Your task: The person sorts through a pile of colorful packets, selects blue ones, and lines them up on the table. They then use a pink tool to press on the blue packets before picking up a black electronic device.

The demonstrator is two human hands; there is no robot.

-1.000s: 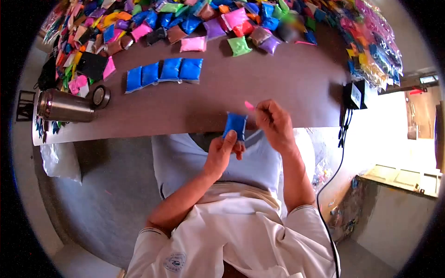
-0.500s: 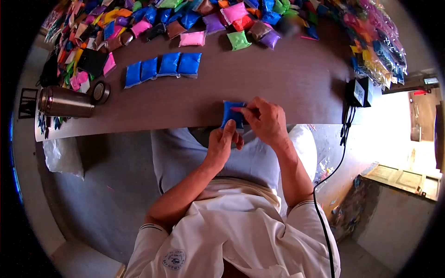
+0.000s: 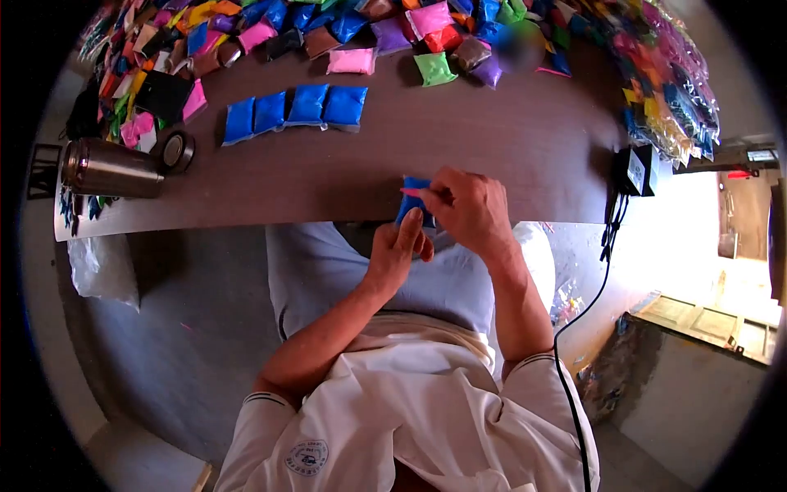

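Observation:
My left hand (image 3: 397, 246) is closed on the lower end of a small blue-filled clear packet (image 3: 407, 207) at the table's front edge, its thumb pressed on top. Above the packet, my right hand (image 3: 474, 207) pinches a small pink pointed piece (image 3: 411, 193), which lies across the packet's upper part; its exact kind is too small to tell. My right fingers partly cover the packet's right side. Farther up the table, several similar blue packets (image 3: 307, 106) lie side by side in a row.
Many coloured packets (image 3: 430, 18) are heaped along the far side. A steel flask (image 3: 115, 169) lies at the left beside its round lid (image 3: 176, 152). At the right stands a black box (image 3: 638, 170) with a cable (image 3: 602, 283) running down. A plastic bag (image 3: 102, 269) hangs below the left edge.
My right hand and the pink piece have moved slightly left across the packet, which now looks narrower and turned. The whole view has shifted a little; the row of blue packets is otherwise unchanged.

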